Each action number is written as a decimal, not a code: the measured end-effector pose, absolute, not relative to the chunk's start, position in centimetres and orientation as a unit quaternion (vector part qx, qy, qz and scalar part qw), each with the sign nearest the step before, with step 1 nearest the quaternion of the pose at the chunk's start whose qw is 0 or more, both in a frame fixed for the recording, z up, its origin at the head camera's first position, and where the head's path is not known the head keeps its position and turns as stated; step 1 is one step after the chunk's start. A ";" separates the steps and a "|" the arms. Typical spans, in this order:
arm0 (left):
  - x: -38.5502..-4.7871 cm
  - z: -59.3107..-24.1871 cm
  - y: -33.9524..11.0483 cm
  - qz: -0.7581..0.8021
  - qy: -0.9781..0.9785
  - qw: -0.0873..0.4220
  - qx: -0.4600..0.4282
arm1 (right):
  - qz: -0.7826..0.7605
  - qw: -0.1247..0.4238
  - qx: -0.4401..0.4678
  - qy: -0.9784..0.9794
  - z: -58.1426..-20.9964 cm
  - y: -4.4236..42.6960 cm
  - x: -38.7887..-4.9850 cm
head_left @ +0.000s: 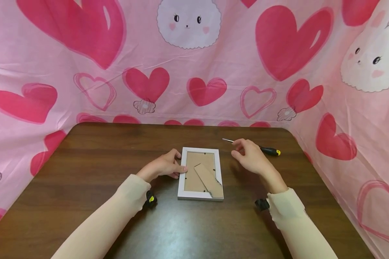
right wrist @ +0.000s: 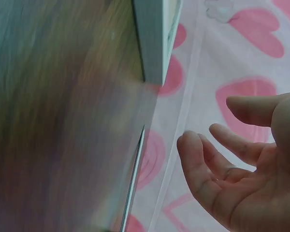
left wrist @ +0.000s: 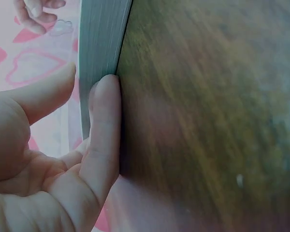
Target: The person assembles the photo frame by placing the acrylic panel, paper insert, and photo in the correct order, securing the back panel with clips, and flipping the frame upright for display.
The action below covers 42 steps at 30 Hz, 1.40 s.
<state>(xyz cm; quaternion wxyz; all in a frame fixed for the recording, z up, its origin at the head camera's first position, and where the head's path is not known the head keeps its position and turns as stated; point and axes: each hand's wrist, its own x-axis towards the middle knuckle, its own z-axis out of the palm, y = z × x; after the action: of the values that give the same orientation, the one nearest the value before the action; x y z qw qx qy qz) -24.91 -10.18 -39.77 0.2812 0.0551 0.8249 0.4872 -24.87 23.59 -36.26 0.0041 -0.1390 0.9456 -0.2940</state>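
Observation:
A white picture frame (head_left: 216, 162) lies back up on the table, with a brown backing board (head_left: 194, 158) and a slanted easel stand (head_left: 209, 180) showing. Small dark tabs sit along the edges of the backing. My left hand (head_left: 164, 165) holds the frame's left edge, thumb over the rim and fingers against the side (left wrist: 104, 43). To the right, my right hand (head_left: 251, 156) hovers with loosely bent fingers and nothing in them. Partly behind it is a screwdriver (head_left: 269, 151) with a black and yellow handle; its metal shaft (right wrist: 133, 179) lies apart from the fingers in the right wrist view.
The brown wooden table (head_left: 116, 144) has rounded far corners. Behind it and along its sides hangs a pink cloth (head_left: 175, 61) printed with hearts and rabbit faces. Dark straps show at both wrists.

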 end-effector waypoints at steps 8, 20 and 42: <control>-24.1 -39.9 -11.1 0.544 0.785 0.288 0.068 | -0.348 0.022 -0.129 0.928 -37.2 22.0 -23.5; -22.4 -39.7 -11.4 0.514 0.814 0.255 0.094 | -0.398 0.152 -0.058 0.903 -38.9 18.9 -22.0; -21.4 -39.6 -10.3 0.451 0.852 0.240 0.111 | -0.413 0.233 -0.072 0.878 -39.0 17.9 -22.3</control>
<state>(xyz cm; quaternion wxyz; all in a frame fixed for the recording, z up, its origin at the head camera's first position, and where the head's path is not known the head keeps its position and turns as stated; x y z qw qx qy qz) -21.45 -10.29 -39.55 0.2400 0.1107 0.8524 0.4512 -22.30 17.93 -39.01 0.2331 -0.0717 0.8776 -0.4127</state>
